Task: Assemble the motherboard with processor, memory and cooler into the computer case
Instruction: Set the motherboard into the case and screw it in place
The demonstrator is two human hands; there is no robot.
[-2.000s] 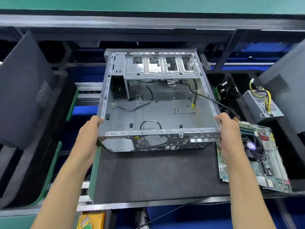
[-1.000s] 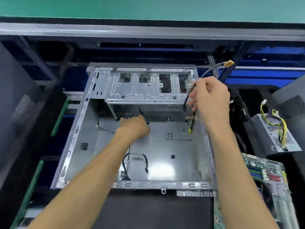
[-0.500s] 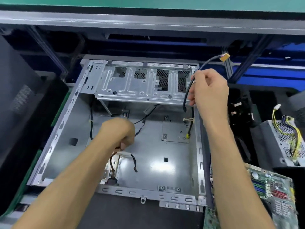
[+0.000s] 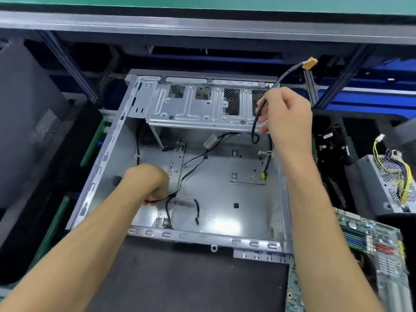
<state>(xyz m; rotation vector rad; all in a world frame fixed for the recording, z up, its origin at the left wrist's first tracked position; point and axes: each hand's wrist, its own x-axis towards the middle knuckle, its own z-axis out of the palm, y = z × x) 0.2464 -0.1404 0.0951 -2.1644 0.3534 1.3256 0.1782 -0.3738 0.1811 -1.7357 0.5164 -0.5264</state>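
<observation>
Dark mat on the table [image 4: 184, 280], open computer case [image 4: 225, 210] lying on it, floor still bare. Left hand [image 4: 148, 183] down inside, fingers closed on a small wire bundle [image 4: 180, 199]. Right hand [image 4: 286, 118] at the right wall, fingers pinching a black cable [image 4: 256, 118] lifted clear. Motherboard [image 4: 373, 248] with memory fitted sits outside, just right of the case. Early stage: clearing cables, board not yet in.

An electronics assembly workshop: open computer case [image 4: 108, 154] on a padded bench [image 4: 180, 278], loose motherboard [image 4: 371, 244], power supply [image 4: 382, 183].
</observation>
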